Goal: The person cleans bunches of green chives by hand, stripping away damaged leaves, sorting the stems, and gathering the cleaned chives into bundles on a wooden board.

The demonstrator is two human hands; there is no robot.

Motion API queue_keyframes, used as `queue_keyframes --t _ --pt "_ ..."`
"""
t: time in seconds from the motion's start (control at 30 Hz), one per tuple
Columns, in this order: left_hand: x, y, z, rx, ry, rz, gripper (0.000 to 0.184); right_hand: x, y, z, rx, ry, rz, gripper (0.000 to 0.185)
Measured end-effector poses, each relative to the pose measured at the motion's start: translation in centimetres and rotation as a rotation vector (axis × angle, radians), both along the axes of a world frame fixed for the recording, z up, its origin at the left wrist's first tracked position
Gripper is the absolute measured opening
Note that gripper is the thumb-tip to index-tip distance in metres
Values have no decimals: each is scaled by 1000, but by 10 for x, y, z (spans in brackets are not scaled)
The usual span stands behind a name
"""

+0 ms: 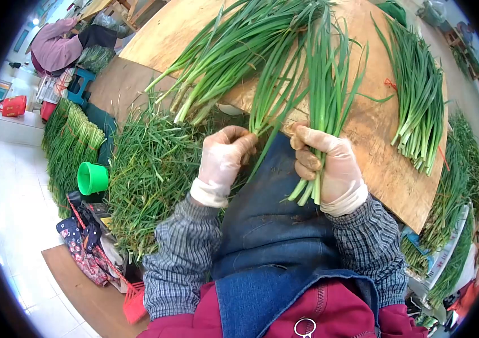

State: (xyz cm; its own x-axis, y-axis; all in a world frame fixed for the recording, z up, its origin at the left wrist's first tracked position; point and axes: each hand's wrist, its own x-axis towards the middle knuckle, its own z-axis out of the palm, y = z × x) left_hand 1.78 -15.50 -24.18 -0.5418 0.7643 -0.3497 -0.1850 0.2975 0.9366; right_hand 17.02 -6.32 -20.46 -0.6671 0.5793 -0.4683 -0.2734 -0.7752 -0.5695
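Observation:
Both of my hands wear thin whitish gloves. My right hand [332,163] is closed round a small bunch of Chinese chives [325,93], pale stem ends pointing down at my lap and green leaves lying up over the board. Just left of it, my left hand [222,160] pinches the lower ends of a few more chives [265,107]; its fingertips are partly hidden. Beyond both hands a loose pile of chives [234,50] lies on the wooden board [383,121]. At the board's right side rests a larger chive bundle [418,96] with a red tie.
A heap of loose green leaves [149,174] lies left of my lap. Beside it are a green cup [92,178], tied bundles [73,138] and a red dustpan [134,302]. A person in pink [56,48] bends near a blue stool [80,84]. More greens [453,186] lie at right.

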Motion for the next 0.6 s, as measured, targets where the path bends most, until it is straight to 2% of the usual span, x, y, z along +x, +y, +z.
queue_keyframes --t 0.1,0.23,0.27,0.37,0.4,0.47,0.53,0.57,0.6 --pt "24 -5 27 45 -65 120 11 -12 -3 1 144 -100 -29 12" --pt "42 -6 19 207 451 145 7 -17 -4 -1 203 -255 -73 12" --pt "43 -5 17 268 706 112 7 -17 -3 1 209 -261 -79 12" --pt "51 0 22 358 976 57 10 -19 -5 3 207 -264 -131 11" --pt "48 2 18 463 1063 -11 10 -17 -4 1 235 -273 -116 11" --pt "50 -4 25 460 1009 -173 9 -16 -3 -3 287 -288 -78 11" --pt "47 -25 41 380 437 -230 6 -11 0 0 174 -202 -51 6" --pt "45 -35 57 431 229 -90 3 -8 5 -6 125 -146 -49 6" --pt "36 -42 58 578 262 44 3 -4 8 -9 75 -90 -49 5"
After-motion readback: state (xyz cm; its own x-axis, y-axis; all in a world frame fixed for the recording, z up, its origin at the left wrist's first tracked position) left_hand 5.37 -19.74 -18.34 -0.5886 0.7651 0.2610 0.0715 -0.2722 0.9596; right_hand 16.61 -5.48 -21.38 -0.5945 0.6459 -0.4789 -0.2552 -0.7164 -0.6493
